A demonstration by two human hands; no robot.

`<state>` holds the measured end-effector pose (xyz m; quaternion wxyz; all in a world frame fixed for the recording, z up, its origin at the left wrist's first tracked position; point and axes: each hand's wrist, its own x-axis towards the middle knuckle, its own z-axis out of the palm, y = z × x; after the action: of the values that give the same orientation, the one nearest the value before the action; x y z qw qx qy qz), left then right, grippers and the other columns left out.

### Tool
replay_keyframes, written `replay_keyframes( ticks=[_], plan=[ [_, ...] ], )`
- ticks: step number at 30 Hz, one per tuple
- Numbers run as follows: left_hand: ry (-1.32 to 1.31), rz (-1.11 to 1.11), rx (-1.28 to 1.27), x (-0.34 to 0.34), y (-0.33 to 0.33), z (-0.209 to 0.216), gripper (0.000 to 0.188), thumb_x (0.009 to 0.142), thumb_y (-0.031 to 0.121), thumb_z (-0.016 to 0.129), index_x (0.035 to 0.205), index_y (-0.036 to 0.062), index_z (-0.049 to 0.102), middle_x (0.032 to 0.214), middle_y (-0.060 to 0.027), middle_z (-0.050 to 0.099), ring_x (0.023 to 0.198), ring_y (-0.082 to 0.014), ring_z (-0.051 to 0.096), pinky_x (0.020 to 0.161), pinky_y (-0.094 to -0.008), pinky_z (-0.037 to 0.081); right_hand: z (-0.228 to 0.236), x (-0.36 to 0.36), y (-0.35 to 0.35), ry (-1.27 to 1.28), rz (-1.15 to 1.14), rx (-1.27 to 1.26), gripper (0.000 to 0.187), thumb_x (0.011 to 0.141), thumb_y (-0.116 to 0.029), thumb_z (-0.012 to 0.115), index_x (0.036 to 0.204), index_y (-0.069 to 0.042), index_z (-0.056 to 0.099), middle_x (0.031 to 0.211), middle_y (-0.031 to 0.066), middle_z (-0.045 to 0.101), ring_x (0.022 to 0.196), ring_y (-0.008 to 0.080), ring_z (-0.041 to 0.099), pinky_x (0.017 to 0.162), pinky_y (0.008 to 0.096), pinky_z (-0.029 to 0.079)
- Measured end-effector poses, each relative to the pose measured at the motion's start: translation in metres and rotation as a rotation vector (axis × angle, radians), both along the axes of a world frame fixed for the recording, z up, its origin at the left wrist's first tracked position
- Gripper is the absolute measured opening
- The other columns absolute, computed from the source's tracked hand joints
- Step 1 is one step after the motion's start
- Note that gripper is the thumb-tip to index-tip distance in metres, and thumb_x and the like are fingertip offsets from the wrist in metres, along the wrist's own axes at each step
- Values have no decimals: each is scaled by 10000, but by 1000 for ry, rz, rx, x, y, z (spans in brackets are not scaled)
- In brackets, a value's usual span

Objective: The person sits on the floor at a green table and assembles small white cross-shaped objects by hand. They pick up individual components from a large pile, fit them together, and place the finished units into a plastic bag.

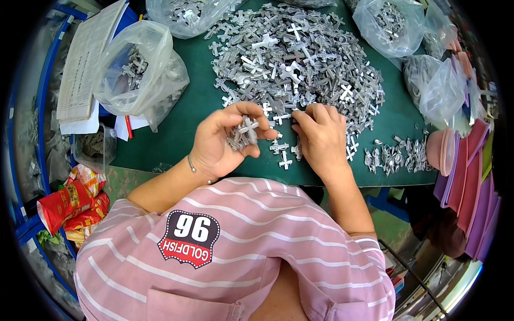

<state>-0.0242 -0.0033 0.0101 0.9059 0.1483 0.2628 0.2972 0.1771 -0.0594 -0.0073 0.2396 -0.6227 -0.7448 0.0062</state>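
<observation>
My left hand [217, 139] is curled around a small cluster of silver-grey metal crosses [247, 130], palm turned up. Beside it, over the near edge of a big heap of similar crosses [300, 59], my right hand [323, 136] is bent with its back up. The fingers of that hand are drawn together at the heap, and what they grip, if anything, is hidden. Between the two hands a few loose crosses [284, 159] lie on the green tabletop [187, 99].
An open clear plastic bag [134, 80] of metal pieces stands at the left, beside a printed sheet [88, 64]. More bags [389, 27] sit at the far right. Small metal pieces [393, 157] lie near the right front edge. Red packets [67, 203] are at lower left.
</observation>
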Motion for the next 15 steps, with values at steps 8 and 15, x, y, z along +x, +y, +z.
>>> replay_keyframes(
  ticks=[8, 15],
  plan=[
    [162, -51, -56, -1, 2, -3, 145, 887, 170, 488, 871, 27, 502, 814, -70, 497, 647, -122, 458, 386, -181, 312, 17, 8, 11, -248, 256, -164, 140, 653, -93, 599, 788, -89, 563, 879, 13, 534, 890, 208, 498, 792, 363, 355],
    [188, -53, -46, 0, 2, -5, 95, 874, 132, 509, 853, 40, 507, 803, -56, 520, 630, -103, 461, 389, -175, 306, 30, 11, 16, -353, 325, -117, 88, 669, -110, 542, 740, -73, 578, 795, 31, 498, 836, 201, 484, 789, 346, 352]
  ],
)
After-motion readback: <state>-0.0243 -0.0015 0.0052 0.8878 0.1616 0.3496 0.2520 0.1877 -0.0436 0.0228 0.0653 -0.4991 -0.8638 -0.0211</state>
